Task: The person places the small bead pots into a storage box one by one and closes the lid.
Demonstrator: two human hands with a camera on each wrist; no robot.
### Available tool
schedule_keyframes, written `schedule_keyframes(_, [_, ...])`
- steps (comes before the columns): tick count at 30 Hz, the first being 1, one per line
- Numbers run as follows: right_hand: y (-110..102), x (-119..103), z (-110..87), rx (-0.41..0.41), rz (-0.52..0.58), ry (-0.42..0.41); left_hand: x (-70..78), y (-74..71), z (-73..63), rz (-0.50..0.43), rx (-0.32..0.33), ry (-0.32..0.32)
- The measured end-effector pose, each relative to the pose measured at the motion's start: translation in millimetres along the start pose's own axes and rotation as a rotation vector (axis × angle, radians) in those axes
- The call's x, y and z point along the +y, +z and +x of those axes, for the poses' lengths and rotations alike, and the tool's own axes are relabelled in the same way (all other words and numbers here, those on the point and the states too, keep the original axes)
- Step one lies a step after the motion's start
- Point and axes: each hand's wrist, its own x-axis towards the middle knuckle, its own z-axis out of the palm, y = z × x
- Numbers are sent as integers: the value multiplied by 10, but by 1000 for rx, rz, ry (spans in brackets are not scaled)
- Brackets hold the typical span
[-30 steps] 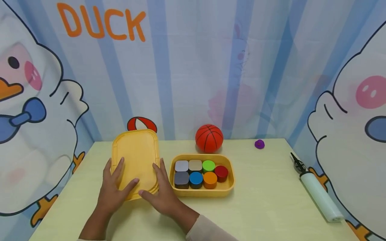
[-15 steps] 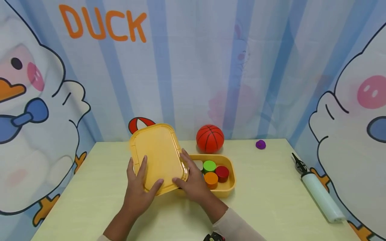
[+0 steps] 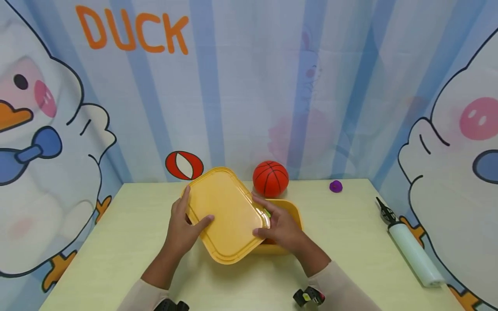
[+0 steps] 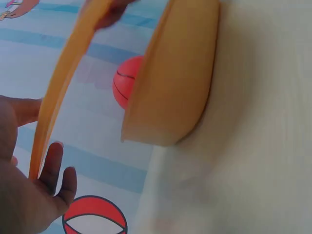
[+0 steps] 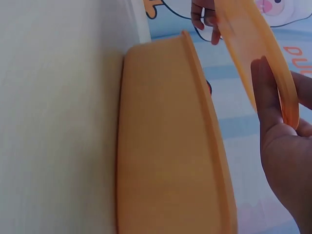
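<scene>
A yellow rounded-rectangle lid [image 3: 225, 216] is held up and turned at an angle, overlapping most of the yellow box [image 3: 294, 210] in the head view. My left hand [image 3: 183, 229] grips its left edge, thumb on the upper face and fingers beneath. At the opposite edge my right hand [image 3: 283, 228] pinches the lid between thumb and fingers. Both wrist views show the lid [image 4: 61, 83] raised apart from the box [image 5: 165, 136], which stands upright on the table. Round and square coloured pieces inside the box are nearly all hidden; slivers of green and reddish orange show.
Behind the box is a red ball with basketball lines [image 3: 270, 179]. A small purple thing [image 3: 336, 186] lies near the table's back edge. Along the right side lies a pale green hand pump [image 3: 414, 250] with a black nozzle. A duck-print curtain [image 3: 249, 86] surrounds the table [image 3: 342, 242].
Both hands have carried the lid rightward from beside the box to over it, turning it anticlockwise on the way. The coloured pieces, visible earlier, are now mostly covered from view.
</scene>
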Motion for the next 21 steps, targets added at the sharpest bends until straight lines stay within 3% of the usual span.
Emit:
schedule_keyframes(4, [-207,-47,-64,-51,-47,9,-40,-72,131,37,-66,-16])
schedule_keyframes(9, [-522,-128,-104,-107,-127,26,-79,-129,245,-89,-260,-36])
schedule_keyframes(16, [-831,-191,-107,-211,-124,77,-81,-135,325,-213,-552,-77])
schedule_keyframes(19, [-868,-205,-91,-187,-151,60,-97,-104,347,-207,-592,-83])
schedule_keyframes(21, [-870,-220,-83,-115,-177,54,-108,-77,350,-211,-567,-83])
